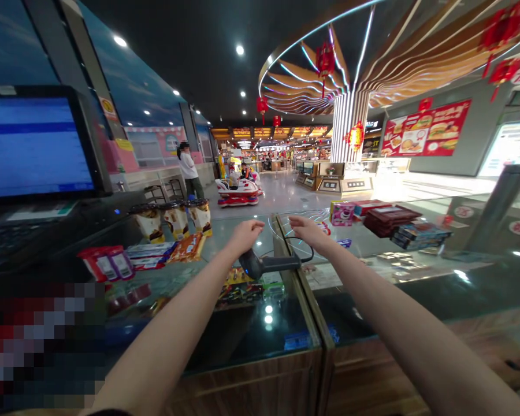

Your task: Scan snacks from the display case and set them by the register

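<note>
Both of my arms reach forward over a glass-topped counter (pixel 260 341). My left hand (pixel 247 236) is above the glass, its fingers loosely bent toward the middle, with nothing seen in them. Facing it across a small gap, my right hand (pixel 308 232) has its fingers stretched out and holds nothing. A black barcode scanner (pixel 271 264) lies on the counter just below and between the hands. Its cable (pixel 311 254) curls up near my right wrist. Neither hand appears to grip the scanner.
Left are a monitor (pixel 30 144), cups (pixel 175 222) and snack packets (pixel 156 254). A pink box (pixel 342 214), brown packs (pixel 392 221) and blue boxes (pixel 421 234) sit right. A metal edge strip (pixel 301 294) divides the counter. Beyond stand a person (pixel 190 170) and a kiddie ride (pixel 239 190).
</note>
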Demonstrator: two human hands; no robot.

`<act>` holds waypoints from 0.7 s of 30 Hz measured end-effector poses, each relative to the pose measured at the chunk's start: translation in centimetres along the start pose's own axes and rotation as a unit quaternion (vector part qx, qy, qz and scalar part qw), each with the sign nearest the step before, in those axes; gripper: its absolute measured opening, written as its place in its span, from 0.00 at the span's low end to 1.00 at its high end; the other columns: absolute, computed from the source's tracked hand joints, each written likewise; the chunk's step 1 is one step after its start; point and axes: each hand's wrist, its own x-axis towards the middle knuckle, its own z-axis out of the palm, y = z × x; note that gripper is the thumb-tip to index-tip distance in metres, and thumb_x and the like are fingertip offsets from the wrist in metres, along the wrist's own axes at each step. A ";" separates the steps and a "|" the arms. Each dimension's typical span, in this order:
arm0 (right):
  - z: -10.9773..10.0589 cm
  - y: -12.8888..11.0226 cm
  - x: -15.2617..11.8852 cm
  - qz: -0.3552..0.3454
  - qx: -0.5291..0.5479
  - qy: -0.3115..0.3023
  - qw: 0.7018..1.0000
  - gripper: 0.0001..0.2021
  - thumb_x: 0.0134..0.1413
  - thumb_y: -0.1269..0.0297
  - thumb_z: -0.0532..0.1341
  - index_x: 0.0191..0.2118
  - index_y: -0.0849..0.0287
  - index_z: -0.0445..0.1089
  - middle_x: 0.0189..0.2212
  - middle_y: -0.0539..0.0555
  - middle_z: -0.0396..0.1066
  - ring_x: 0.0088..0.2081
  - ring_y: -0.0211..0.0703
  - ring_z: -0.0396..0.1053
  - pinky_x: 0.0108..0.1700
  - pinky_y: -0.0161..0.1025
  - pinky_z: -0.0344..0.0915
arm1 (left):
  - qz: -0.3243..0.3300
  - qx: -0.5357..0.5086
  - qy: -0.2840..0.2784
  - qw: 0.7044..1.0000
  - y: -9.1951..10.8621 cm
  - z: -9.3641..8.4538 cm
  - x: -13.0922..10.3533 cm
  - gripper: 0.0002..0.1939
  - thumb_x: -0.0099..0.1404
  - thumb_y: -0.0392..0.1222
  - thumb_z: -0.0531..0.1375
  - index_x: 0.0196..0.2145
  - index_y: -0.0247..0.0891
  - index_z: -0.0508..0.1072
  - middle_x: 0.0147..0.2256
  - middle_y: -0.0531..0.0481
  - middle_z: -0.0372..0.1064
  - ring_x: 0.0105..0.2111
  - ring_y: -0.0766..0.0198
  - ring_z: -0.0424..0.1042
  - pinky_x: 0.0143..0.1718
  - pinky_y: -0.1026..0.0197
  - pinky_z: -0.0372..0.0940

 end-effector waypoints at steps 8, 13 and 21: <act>-5.4 3.5 0.1 0.048 0.037 0.037 0.997 0.24 0.45 0.77 0.58 0.51 0.59 0.72 0.51 0.58 0.73 0.51 0.47 0.70 0.53 0.48 0.67 | 0.023 0.132 -0.090 0.987 4.1 2.6 2.7 0.17 0.63 0.38 0.53 0.46 0.39 0.77 0.44 0.47 0.77 0.45 0.58 0.74 0.47 0.62 0.66; -7.4 4.8 0.2 0.051 0.018 0.053 0.997 0.25 0.45 0.76 0.56 0.51 0.60 0.71 0.52 0.58 0.72 0.54 0.48 0.69 0.56 0.50 0.64 | 0.020 0.148 -0.131 0.980 6.2 4.7 4.0 0.18 0.63 0.38 0.53 0.47 0.41 0.77 0.48 0.47 0.75 0.48 0.58 0.73 0.49 0.62 0.65; -9.2 7.5 0.9 0.028 -0.045 0.081 0.995 0.25 0.45 0.77 0.55 0.51 0.62 0.72 0.48 0.58 0.75 0.50 0.46 0.72 0.55 0.47 0.65 | -0.006 0.149 -0.178 0.973 8.5 8.6 5.1 0.18 0.64 0.42 0.55 0.50 0.46 0.75 0.52 0.47 0.72 0.52 0.54 0.70 0.51 0.57 0.64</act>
